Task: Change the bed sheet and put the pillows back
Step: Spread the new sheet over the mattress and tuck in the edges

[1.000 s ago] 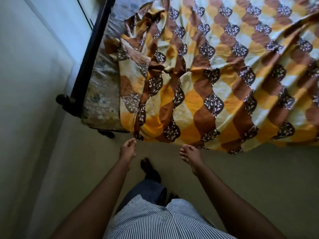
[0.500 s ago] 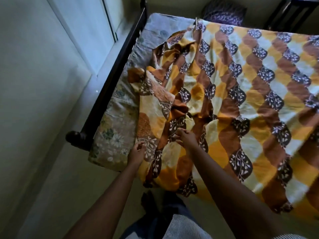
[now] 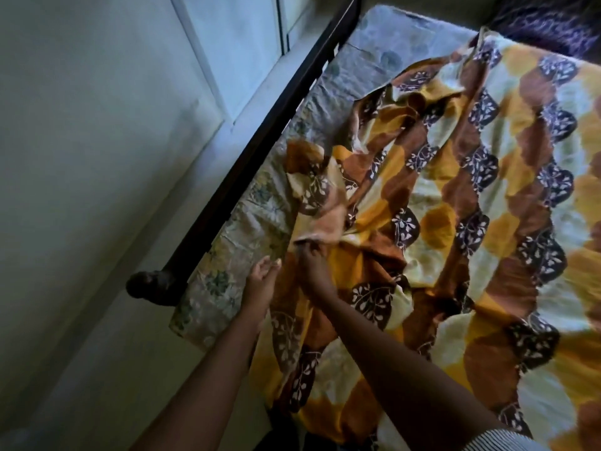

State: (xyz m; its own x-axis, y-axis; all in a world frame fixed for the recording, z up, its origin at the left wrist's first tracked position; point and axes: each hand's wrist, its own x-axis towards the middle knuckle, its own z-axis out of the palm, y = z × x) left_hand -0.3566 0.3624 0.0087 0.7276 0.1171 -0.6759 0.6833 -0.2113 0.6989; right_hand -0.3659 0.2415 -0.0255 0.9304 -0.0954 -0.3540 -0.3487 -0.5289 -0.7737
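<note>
The fingers of the right hand are curled onto a bunched fold of the sheet, pinched just left of centre in the frame. The left hand is held beside it with its fingers loosely extended and gripping nothing; whether they touch the cloth cannot be told. The sheet, patterned in yellow, brown and cream, is spread over most of the mattress and fills the right of the frame, and its near edge is draped over the bed's side at the bottom. Along its left side it is rumpled and folded back on itself, so a strip of floral mattress is left bare next to the dark frame, from lower left to the top centre. The task is judged to be about midway: the fresh sheet is laid on, but this side is not yet pulled out, smoothed or tucked. No pillow is seen on the bed; a dark patterned bundle is visible at the upper right, too blurred to be identified. The pillows are therefore taken as left to be replaced.
</note>
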